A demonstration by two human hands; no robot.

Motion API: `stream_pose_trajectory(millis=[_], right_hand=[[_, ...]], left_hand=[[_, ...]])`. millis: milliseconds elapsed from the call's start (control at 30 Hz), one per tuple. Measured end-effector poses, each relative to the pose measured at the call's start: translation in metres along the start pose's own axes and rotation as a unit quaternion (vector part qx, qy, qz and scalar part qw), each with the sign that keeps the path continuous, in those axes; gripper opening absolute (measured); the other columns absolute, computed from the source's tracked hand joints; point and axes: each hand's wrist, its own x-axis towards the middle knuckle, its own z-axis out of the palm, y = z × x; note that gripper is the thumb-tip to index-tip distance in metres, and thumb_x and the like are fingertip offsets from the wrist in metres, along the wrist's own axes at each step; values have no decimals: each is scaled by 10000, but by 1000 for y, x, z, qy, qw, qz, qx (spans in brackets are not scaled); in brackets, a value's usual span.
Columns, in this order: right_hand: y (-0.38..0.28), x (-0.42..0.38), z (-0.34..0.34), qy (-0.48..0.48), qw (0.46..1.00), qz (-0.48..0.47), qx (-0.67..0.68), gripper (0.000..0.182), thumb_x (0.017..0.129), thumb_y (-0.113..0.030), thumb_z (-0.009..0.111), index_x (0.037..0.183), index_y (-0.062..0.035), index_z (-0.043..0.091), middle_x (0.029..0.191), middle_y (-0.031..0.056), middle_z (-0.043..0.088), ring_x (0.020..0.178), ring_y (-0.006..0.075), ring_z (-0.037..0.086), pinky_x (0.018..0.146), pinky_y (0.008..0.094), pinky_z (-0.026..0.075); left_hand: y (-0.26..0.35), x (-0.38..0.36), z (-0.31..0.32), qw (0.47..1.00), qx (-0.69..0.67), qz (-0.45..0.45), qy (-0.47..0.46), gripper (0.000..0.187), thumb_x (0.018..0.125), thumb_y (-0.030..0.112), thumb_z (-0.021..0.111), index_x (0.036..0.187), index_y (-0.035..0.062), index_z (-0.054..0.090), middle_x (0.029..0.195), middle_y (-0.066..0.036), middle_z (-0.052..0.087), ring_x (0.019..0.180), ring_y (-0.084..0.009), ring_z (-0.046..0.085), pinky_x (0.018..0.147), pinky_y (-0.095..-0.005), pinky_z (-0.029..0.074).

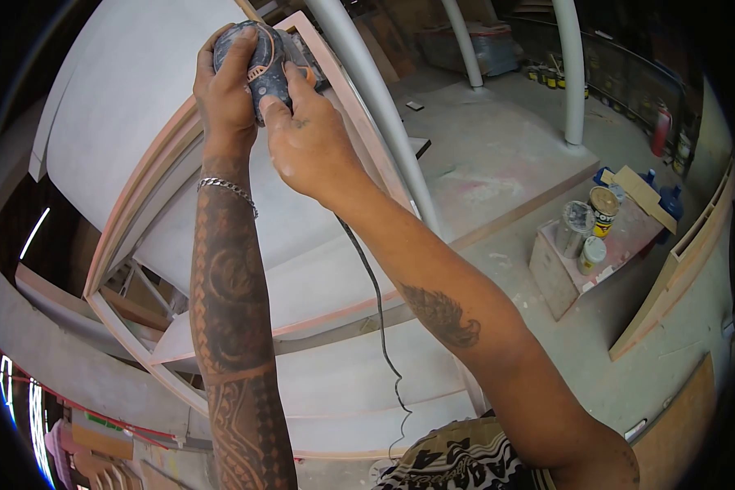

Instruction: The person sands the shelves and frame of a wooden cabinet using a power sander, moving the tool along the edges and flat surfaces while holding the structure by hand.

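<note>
Both of my hands hold a dusty dark blue and orange power sander (265,69) at the top of the view. My left hand (227,90) is wrapped over its left side. Lower on the right side of the tool, my right hand (310,135) grips it, thumb and fingers closed around it. The sander lies against the upper part of a pinkish wooden frame edge (335,65); its contact face is hidden. A black cord (376,286) hangs down below my right forearm. Curved white panels (131,90) lie behind and left of my hands.
A white pipe (380,106) runs close to the right of the frame. On the right, a dusty box table (559,265) holds several cans and cardboard. Two more pale posts (572,82), a red extinguisher (661,131) and leaning wooden boards (678,269) stand farther right.
</note>
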Motion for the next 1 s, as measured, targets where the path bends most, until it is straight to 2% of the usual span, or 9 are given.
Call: stream_pose_trajectory(millis=[333, 433, 500, 600, 733, 800, 833, 900, 1000], right_hand=[[18, 8, 14, 66, 990, -114, -55, 596, 1008, -190, 484, 1455, 161, 305, 950, 367, 667, 929, 492, 684, 863, 487, 541], [20, 6, 13, 61, 995, -65, -38, 619, 1009, -272, 475, 1479, 114, 360, 1017, 306, 677, 981, 386, 686, 901, 417, 510], [25, 5, 15, 81, 990, -99, -66, 622, 1012, -270, 476, 1488, 111, 351, 923, 256, 688, 858, 336, 698, 831, 405, 523], [23, -4, 8, 45, 997, -42, -38, 592, 1013, -189, 488, 1478, 130, 308, 972, 337, 680, 920, 467, 694, 835, 477, 544], [20, -18, 4, 15, 1000, -7, -24, 591, 1015, -192, 492, 1482, 121, 312, 938, 323, 682, 893, 438, 705, 804, 465, 546], [29, -18, 10, 63, 995, -59, -42, 605, 1021, -257, 499, 1501, 82, 357, 792, 133, 644, 672, 163, 623, 653, 325, 498], [30, -20, 10, 62, 995, -61, -43, 605, 1021, -257, 499, 1501, 82, 357, 792, 133, 644, 672, 163, 623, 653, 325, 498], [31, -27, 5, 40, 998, -39, -32, 579, 1016, -180, 485, 1493, 99, 315, 885, 306, 677, 854, 406, 714, 771, 445, 540], [40, -36, 1, 44, 998, -46, -26, 576, 1017, -176, 490, 1503, 81, 318, 915, 303, 676, 856, 398, 712, 780, 434, 534]], left_hand=[[4, 2, 0, 999, -24, -21, -12, 549, 886, 294, 740, 1266, -59, 559, 1068, -151, 659, 891, -183, 672, 765, -285, 576], [2, 0, 0, 1000, 5, -12, -2, 545, 887, 303, 737, 1256, -60, 567, 1062, -150, 661, 891, -184, 670, 772, -285, 572], [-1, -2, -1, 1000, 20, -7, 0, 543, 887, 309, 736, 1250, -60, 571, 1062, -150, 661, 897, -185, 667, 781, -284, 568], [-7, -7, -1, 998, 57, 39, 1, 545, 889, 336, 739, 1234, -57, 586, 1078, -142, 664, 945, -175, 650, 835, -284, 548], [-7, -21, -1, 999, 34, 13, 15, 539, 891, 342, 737, 1222, -56, 589, 1083, -137, 665, 942, -168, 644, 849, -287, 537], [-9, -25, -4, 999, 30, 10, 14, 537, 891, 343, 737, 1222, -52, 590, 1080, -136, 666, 942, -169, 644, 852, -286, 534], [-9, -26, -4, 1000, 26, 8, 11, 535, 891, 345, 737, 1223, -48, 591, 1077, -135, 667, 941, -169, 644, 854, -285, 531], [-12, -34, -2, 1000, 11, 7, 14, 532, 891, 346, 737, 1226, -42, 592, 1070, -131, 670, 943, -170, 644, 857, -287, 530], [-12, -47, 0, 999, 36, 17, 23, 521, 892, 338, 740, 1216, -43, 595, 1059, -127, 674, 945, -176, 642, 871, -302, 524]])
